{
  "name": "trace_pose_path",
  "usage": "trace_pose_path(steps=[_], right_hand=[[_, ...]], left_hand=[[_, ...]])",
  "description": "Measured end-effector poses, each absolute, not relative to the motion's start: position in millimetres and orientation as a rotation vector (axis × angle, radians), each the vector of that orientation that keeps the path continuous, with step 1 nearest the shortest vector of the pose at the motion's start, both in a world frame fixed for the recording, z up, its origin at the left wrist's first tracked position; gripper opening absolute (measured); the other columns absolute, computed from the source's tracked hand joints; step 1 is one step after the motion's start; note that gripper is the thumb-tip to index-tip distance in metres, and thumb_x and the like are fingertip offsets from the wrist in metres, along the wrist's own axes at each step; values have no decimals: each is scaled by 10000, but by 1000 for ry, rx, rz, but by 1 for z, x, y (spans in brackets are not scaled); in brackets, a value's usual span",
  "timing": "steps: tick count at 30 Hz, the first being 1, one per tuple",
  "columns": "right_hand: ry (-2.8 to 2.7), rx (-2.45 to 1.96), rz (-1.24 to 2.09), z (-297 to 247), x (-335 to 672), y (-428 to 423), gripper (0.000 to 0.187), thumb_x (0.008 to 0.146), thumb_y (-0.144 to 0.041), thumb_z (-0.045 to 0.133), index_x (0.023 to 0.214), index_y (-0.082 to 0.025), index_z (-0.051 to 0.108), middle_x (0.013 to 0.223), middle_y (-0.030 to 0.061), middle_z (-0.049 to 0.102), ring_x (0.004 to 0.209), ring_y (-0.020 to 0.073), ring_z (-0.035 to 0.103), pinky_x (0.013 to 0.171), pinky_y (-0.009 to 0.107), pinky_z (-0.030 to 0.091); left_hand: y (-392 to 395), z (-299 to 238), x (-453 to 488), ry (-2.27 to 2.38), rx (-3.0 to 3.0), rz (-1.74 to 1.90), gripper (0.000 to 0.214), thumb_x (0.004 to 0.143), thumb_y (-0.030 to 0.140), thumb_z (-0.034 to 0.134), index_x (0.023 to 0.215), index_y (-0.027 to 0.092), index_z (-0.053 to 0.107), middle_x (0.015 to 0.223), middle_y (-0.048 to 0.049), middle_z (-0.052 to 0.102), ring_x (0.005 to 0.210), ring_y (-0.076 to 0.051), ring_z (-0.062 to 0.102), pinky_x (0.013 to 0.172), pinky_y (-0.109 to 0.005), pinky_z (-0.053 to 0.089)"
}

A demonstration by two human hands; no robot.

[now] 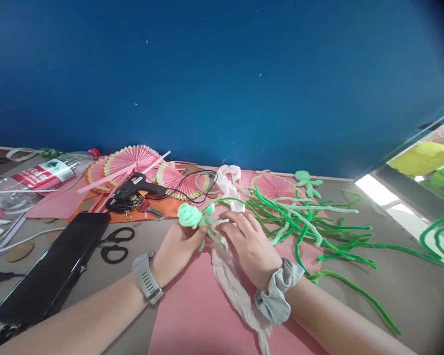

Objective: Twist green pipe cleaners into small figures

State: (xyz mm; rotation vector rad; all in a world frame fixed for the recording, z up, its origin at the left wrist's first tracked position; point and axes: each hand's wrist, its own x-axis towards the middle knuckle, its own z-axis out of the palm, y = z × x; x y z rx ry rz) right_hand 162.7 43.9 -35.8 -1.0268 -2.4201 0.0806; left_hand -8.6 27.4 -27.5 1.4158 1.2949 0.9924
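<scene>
Green stems [311,224] crowd right hand [249,246]; left hand [175,249] clasps bud [190,215]; paper [192,310] bare

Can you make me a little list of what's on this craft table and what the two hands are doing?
Left hand: holds the pipe-cleaner bud
Right hand: fingers lie on its green stems, above the white fabric strip
Under the hands: pink paper sheet
Right side: loose green pipe cleaners
Left side: glue gun, scissors, black case
Back: pink paper fans
</scene>
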Motion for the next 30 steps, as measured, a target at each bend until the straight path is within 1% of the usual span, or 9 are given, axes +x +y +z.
trace_pose_path(steps=[3,5,7,10,13,19,22,26,30], right_hand=[[-2420,-976,90,-35,163,46,192,888,-119,363,941,-177,537,1052,80,564,949,207,491,844,371,414],[-2427,-959,109,-34,164,47,184,891,-124,364,962,-180,524,1023,74,572,920,188,515,809,335,438],[-2449,-953,95,-34,165,47,187,887,-124,368,982,-179,520,1032,75,568,904,181,529,784,316,450],[-2483,-933,14,-33,166,48,226,892,-120,337,990,-162,536,1074,92,564,889,186,534,772,316,449],[-2482,-907,-94,-32,166,47,260,898,-130,314,945,-160,568,1083,100,578,894,201,527,777,345,428],[-2491,-833,-171,-33,166,48,265,904,-135,311,864,-159,572,913,70,636,786,179,533,716,334,376],[-2469,-833,-198,-35,165,48,262,900,-130,317,798,-155,557,778,59,628,693,166,514,660,318,354],[-2427,-853,-134,-40,163,47,254,908,-150,306,801,-163,536,759,54,617,669,160,505,646,309,350],[-2330,-924,80,-41,162,48,148,879,-153,390,813,-185,519,752,38,613,685,158,529,671,293,389]], left_hand=[[27,-28,-9,1298,1412,977,257,824,347,468,664,163,549,638,14,583,628,-133,519,620,-225,397],[28,-29,-9,1243,1377,1015,242,821,342,475,693,163,575,725,-3,617,732,-154,542,709,-237,406],[29,-30,-9,1156,1299,1060,221,821,338,478,751,167,601,782,-9,634,768,-160,547,748,-245,409],[29,-32,-9,1045,1181,1053,216,824,339,477,835,168,610,754,-10,630,682,-141,537,687,-245,429],[30,-33,-8,1012,1149,1022,213,820,340,488,841,160,600,718,-8,607,629,-128,522,637,-241,434],[29,-31,-9,1114,1257,903,286,822,357,470,638,152,548,567,2,566,540,-123,519,569,-231,418],[28,-29,-8,1191,1333,874,252,812,334,488,635,165,551,576,3,597,551,-130,542,549,-222,413],[26,-27,-5,1189,1369,884,231,804,327,494,645,172,558,605,-3,619,568,-144,553,544,-230,419],[26,-29,-5,1167,1394,886,243,808,336,489,643,170,552,586,2,597,548,-130,532,545,-223,411]])
